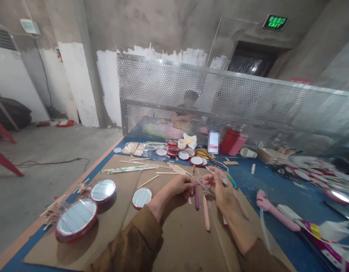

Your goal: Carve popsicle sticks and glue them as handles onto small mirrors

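Observation:
My left hand (pixel 178 186) and my right hand (pixel 220 187) meet over a brown cardboard sheet (pixel 180 241) on the blue table. Both are closed on a small cluster of coloured craft sticks (pixel 199 184) held between them. My right hand also pinches a thin pen-like stick (pixel 221 177). A dark pink stick (pixel 196 197) hangs down from the cluster. A pale pink stick (pixel 206 212) lies on the cardboard just below my hands.
Round red-rimmed mirrors (pixel 76 218) (pixel 103 190) (pixel 142 197) lie on the cardboard at left. Loose wooden sticks (pixel 135 168), more small mirrors (pixel 183 155) and cups sit farther back. A pink glue gun (pixel 272 209) lies at right. A perforated metal screen (pixel 220 102) with a person behind it borders the table.

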Tool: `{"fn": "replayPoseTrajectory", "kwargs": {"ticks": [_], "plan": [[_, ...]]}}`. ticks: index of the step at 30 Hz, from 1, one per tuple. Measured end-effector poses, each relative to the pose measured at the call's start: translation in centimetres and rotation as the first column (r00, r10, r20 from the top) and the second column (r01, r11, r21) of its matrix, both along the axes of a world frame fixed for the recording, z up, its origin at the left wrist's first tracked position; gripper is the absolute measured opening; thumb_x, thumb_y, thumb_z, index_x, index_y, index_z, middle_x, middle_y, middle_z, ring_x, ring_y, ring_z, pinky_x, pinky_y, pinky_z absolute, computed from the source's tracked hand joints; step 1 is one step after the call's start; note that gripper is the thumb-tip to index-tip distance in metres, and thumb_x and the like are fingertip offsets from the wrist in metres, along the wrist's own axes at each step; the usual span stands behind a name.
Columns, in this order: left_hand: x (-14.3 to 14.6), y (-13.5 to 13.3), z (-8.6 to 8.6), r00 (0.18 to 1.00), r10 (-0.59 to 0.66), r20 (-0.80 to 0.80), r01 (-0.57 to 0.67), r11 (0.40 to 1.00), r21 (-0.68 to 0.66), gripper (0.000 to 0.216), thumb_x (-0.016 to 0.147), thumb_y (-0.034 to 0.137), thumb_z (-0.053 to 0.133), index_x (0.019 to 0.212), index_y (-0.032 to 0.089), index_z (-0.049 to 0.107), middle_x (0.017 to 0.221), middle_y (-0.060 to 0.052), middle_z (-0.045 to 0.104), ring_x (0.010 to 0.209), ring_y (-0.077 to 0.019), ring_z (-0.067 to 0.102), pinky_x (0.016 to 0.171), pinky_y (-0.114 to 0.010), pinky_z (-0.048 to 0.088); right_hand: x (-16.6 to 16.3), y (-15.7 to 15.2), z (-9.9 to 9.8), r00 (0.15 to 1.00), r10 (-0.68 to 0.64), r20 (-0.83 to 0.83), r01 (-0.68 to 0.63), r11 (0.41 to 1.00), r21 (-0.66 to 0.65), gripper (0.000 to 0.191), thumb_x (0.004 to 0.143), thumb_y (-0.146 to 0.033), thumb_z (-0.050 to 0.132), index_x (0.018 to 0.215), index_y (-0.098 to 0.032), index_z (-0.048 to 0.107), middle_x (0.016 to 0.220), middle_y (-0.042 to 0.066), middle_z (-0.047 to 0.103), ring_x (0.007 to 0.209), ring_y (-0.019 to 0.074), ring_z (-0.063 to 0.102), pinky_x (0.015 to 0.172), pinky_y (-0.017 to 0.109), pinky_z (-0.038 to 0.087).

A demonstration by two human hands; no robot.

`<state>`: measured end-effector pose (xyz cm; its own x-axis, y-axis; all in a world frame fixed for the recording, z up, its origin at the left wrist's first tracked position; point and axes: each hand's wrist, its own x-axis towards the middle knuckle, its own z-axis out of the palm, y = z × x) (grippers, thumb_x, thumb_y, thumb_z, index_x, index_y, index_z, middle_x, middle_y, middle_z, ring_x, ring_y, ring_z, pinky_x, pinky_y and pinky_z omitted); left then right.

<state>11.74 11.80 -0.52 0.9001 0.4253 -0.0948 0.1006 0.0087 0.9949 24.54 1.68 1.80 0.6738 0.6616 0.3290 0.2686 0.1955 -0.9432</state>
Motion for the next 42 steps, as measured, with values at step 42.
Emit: {"fn": "replayPoseTrajectory", "kwargs": {"ticks": [42], "plan": [[-0.5, 0.4, 0.8, 0.973, -0.144, -0.180, 0.159, 0.984, 0.075, 0.023, 0.085, 0.015, 0.042, 0.066, 0.011, 0.053, 0.053, 0.004, 0.055, 0.039, -0.0066, 0.057, 0.041, -0.016, 0.045, -2.7, -2.3, 0.8, 0.957, 0.148, 0.249, -0.092, 0.970, -0.223, 0.024, 0.080, -0.044, 0.052, 0.074, -0.021, 0.054, 0.065, -0.001, 0.059, 0.054, 0.0110, 0.052, 0.052, 0.021, 0.040]]}}
